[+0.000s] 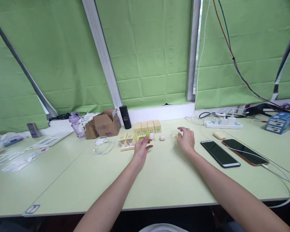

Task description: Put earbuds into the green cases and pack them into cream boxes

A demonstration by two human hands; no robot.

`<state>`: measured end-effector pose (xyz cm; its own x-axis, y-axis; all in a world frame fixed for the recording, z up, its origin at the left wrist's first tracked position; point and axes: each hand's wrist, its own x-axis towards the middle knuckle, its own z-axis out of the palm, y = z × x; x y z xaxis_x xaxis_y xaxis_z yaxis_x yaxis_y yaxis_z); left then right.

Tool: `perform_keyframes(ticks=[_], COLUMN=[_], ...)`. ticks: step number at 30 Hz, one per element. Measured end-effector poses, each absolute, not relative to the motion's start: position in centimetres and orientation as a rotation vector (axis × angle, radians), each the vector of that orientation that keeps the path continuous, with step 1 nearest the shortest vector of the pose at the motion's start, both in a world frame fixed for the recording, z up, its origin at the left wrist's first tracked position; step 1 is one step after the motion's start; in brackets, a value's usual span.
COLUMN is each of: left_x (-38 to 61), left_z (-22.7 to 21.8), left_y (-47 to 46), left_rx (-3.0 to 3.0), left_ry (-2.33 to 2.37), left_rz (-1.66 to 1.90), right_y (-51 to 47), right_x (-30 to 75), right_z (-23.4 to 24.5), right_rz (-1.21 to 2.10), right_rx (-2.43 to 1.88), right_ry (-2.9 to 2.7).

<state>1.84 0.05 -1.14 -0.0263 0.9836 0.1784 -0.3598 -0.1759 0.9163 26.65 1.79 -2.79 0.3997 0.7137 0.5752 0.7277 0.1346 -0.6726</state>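
My left hand (141,149) pinches a small green piece (148,134) between thumb and fingertips; its exact kind is too small to make out. Just beyond the fingers lies a pale pink roundish piece (152,136), and a similar pink piece (162,138) rests a little to the right. My right hand (186,140) has thumb and fingers apart, curved beside a small clear container (175,134) with a yellow mark. Whether the fingertips touch it, I cannot tell. Left of my left hand are opened cream cartons (130,138) with green windows.
Several closed cream boxes (148,127) stand in a row behind. Toward the left are a cardboard box (107,124), a black cylinder (125,117), a purple bottle (76,125) and a white charger cable (103,145). Rightward lie two phones (219,153) and a power strip (223,123).
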Motion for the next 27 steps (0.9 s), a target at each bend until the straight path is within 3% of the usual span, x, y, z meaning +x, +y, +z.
perform_keyframes(ticks=[8,18,23,27], left_x=[1.9,1.8,1.8,1.8], left_z=[-1.0,-1.2,-1.1,-1.0], left_y=[0.0,0.2,0.2,0.2], left_rx=[0.984,0.984,0.972,0.959], left_ry=[0.810,0.799,0.794,0.807], left_rz=[1.502,1.504,1.524,1.553], right_y=[3.2,3.2,2.6,0.8], right_x=[30.2,30.7,28.9,24.9], right_z=[-4.4,-3.4,-2.5,-2.7], right_rz=[-0.053,-0.017,-0.048,0.310], right_rx=[-2.034,-2.022,-1.654,-1.216], right_ry=[-1.423,-1.433,-1.451,-1.763])
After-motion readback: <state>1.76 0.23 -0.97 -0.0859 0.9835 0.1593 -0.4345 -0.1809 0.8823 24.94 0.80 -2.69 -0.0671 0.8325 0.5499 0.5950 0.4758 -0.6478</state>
